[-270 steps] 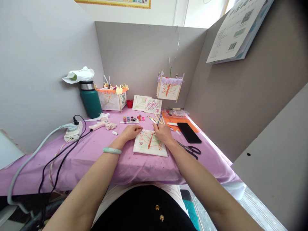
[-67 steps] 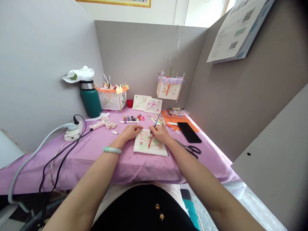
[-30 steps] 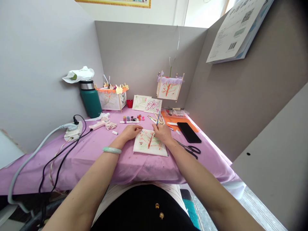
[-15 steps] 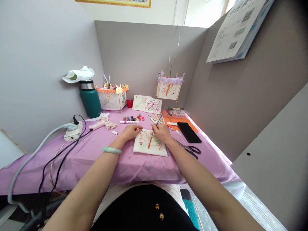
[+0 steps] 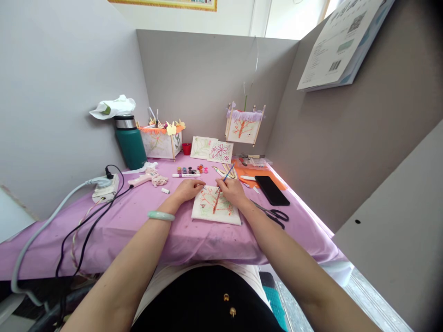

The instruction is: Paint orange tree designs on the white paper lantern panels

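A white square panel [image 5: 216, 216] with a tree painted in orange, brown and green lies before me on the table. My right hand [image 5: 232, 190] rests over its upper right part, fingers closed round a thin paintbrush [image 5: 227, 172] with a blue handle. The brush slants up and to the right; its tip is down by the top of the tree trunk. At the panel's upper left corner is my left hand [image 5: 189, 189], its fingers pinched together. What sits between those fingertips is too small to make out.
Right of the panel lie black scissors [image 5: 275, 215] and a black phone [image 5: 272, 190] on an orange sheet. Small paint pots [image 5: 189, 170] and a marker [image 5: 186, 175] are behind my hands. A green bottle [image 5: 130, 145] and a cabled power strip [image 5: 105, 188] stand left.
My right hand and the paintbrush have shifted very slightly left over the panel. The left hand and the panel have stayed in place.
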Demonstrator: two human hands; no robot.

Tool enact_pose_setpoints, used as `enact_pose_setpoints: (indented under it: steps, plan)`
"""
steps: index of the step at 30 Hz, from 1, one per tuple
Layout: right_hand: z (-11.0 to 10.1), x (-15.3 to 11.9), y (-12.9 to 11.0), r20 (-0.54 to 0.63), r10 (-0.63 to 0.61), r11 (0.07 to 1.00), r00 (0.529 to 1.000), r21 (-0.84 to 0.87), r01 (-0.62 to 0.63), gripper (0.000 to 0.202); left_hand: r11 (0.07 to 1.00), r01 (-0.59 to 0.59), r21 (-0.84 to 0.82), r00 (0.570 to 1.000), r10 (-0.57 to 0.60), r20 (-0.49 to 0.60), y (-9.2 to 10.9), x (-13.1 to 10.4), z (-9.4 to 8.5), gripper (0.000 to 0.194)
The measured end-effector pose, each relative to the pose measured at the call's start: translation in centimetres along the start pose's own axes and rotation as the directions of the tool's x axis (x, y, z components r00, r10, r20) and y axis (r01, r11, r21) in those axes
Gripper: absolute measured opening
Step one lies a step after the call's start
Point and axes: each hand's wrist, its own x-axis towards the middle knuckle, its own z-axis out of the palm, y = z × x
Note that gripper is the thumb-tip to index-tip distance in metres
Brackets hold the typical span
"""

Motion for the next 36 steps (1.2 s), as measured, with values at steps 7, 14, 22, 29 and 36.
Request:
enact_pose_setpoints:
  steps: [7, 14, 22, 29, 36]
  plan:
    - [-0.3, 0.1, -0.2, -0.085, -0.007, 0.986, 0.996, -0.166, -0.007, 0.032, 1.000, -0.009, -0.008, 1.000, 0.009, -0.003, -0.3, 0.0, 0.1, 0.037]
    - [-0.6, -0.2, -0.9, 0.103, -0.067, 0.998, 0.992, -0.012, 0.069, 0.033, 1.000, 0.001, 0.005, 1.000, -0.001, 0.015, -0.2, 0.1, 0.0, 0.036]
    - [-0.5, -0.5, -0.9, 0.244, -0.087, 0.977, 0.966, 0.210, 0.035, 0.037, 1.000, -0.006, 0.002, 1.000, 0.006, 0.013, -0.3, 0.1, 0.1, 0.037]
    - [-0.2, -0.3, -0.5, 0.234, -0.062, 0.989, 0.970, 0.146, 0.028, 0.041, 1.000, -0.009, 0.009, 1.000, 0.009, 0.013, -0.3, 0.1, 0.1, 0.037]
    - [-0.1, 0.0, 0.0, 0.010, 0.005, 0.990, 1.000, -0.142, -0.004, 0.040, 1.000, 0.008, -0.004, 1.000, -0.008, 0.016, -0.1, 0.0, 0.0, 0.036]
